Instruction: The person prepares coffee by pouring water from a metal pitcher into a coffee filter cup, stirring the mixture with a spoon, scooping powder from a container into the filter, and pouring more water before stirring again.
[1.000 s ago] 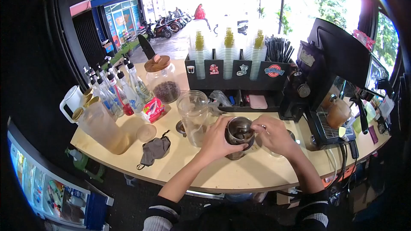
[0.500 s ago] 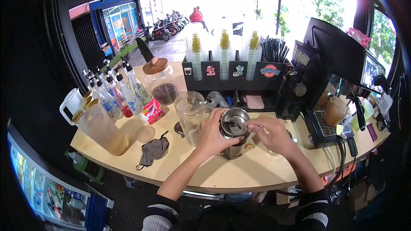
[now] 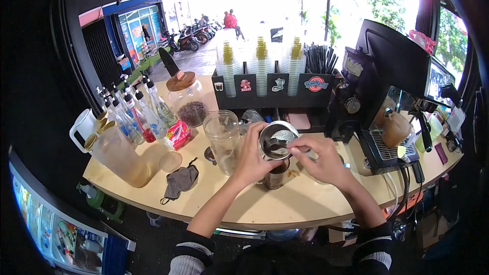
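A round metal cup (image 3: 278, 131) is held tilted by my left hand (image 3: 250, 157), whose fingers wrap its left side. My right hand (image 3: 323, 161) pinches the handle of a spoon (image 3: 281, 147), its bowl inside the cup. Wet-looking residue shows inside the cup. Just below it a dark metal container (image 3: 276, 177) stands on the wooden counter (image 3: 229, 208). A clear open jar (image 3: 222, 145) stands just left of my left hand. Brown crumbs (image 3: 293, 173) lie beside the metal container.
Syrup bottles (image 3: 147, 117), a cloudy pitcher (image 3: 122, 160), a lidded jar (image 3: 189, 107) and a dark cloth mask (image 3: 180, 181) are at left. A cup rack (image 3: 270, 94) stands behind, an espresso machine (image 3: 389, 91) at right. Seated people (image 3: 232, 24) are outside.
The metal cup has tilted more towards the camera and sits slightly higher, apart from the dark container below. The spoon and right hand have shifted with it. The view has moved a little.
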Available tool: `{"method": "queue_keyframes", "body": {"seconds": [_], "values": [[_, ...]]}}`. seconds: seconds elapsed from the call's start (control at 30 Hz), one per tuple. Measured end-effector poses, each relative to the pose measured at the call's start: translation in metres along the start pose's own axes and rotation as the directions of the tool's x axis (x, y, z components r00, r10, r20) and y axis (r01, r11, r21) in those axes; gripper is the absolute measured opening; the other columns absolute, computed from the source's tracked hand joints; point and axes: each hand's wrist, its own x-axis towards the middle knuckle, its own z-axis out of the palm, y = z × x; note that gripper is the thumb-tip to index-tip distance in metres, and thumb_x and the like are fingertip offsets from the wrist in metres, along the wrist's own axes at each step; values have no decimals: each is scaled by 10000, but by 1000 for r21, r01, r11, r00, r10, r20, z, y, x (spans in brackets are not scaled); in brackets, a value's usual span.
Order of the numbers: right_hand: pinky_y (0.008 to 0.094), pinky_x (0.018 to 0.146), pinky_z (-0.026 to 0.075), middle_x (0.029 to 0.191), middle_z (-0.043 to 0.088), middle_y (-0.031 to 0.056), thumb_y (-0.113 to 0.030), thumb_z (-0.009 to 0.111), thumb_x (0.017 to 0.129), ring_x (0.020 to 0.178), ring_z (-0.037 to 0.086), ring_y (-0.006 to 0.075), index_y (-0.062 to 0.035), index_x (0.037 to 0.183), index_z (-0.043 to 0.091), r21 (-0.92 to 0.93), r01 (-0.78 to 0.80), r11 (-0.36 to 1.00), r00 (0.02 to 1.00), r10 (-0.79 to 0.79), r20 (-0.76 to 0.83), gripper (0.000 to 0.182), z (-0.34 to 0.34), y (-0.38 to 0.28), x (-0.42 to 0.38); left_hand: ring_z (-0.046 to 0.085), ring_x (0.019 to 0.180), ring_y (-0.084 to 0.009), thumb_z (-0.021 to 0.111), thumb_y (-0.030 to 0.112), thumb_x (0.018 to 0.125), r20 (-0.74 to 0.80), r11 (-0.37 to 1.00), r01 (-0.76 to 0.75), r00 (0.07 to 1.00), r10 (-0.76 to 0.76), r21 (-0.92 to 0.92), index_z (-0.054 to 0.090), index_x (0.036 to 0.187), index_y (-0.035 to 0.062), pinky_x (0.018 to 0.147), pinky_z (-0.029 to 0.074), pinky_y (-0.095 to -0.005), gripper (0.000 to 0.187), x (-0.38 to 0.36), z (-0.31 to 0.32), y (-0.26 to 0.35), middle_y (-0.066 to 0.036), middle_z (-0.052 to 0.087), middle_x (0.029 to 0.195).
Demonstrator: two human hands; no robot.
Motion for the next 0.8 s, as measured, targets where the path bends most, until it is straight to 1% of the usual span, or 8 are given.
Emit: {"method": "queue_keyframes", "body": {"seconds": [0.1,0.2,0.3,0.4,0.47,0.6,0.7,0.8], "values": [[327,698,501,867,649,146,-86,623,854,781,652,239,9,965,625,-51,37,998,996,-41,-84,146,-1,2,2,443,1158,-344,850,155,515,18,995,-48,999,46,92,389,1234,63,978,342,-432,860,-1,-1,1,-139,454,1199],[330,705,498,872,645,149,-85,615,859,786,644,251,7,967,619,-34,26,999,998,-24,53,142,-4,0,3,434,1167,-344,852,159,513,-11,994,-79,997,80,72,383,1239,64,990,326,-440,870,0,-1,-2,-143,451,1211],[341,706,499,882,642,149,-87,611,863,769,636,265,8,962,613,0,-7,1000,1000,7,-10,137,-2,0,2,439,1161,-350,854,161,510,-37,997,-62,997,64,53,382,1238,65,997,324,-443,873,-1,1,-3,-144,453,1213],[342,703,498,888,640,146,-78,619,858,756,630,275,6,958,612,-49,116,992,986,-121,-110,131,0,-4,3,444,1155,-357,849,157,522,-46,996,-77,996,79,52,384,1236,66,1010,316,-451,857,-1,1,-2,-146,456,1212],[296,690,499,881,647,127,-37,606,847,772,647,215,-5,964,622,-33,65,997,997,-63,35,123,-1,-7,1,446,1153,-359,843,150,533,-44,993,-106,993,109,52,385,1234,66,1020,308,-460,842,0,0,-3,-146,460,1211],[301,695,501,894,651,129,-38,615,840,779,649,224,-5,958,628,-58,120,991,988,-125,-93,123,2,-5,1,443,1156,-359,838,143,542,-31,986,-148,988,150,73,383,1234,60,1018,305,-466,832,-1,1,-5,-148,458,1216],[312,699,506,901,653,130,-33,620,834,790,651,237,-7,953,634,-17,34,999,998,-33,47,123,-1,-10,-1,440,1157,-361,837,150,548,-37,990,-131,990,133,49,383,1234,57,1016,305,-463,828,-1,0,-6,-150,458,1220],[318,658,502,857,631,131,-40,632,841,723,632,243,4,968,613,-41,149,988,986,-152,-69,136,3,-8,-2,437,1155,-369,835,154,550,-20,988,-145,989,147,56,381,1239,53,1015,306,-457,831,0,-1,-7,-156,457,1221]]}}
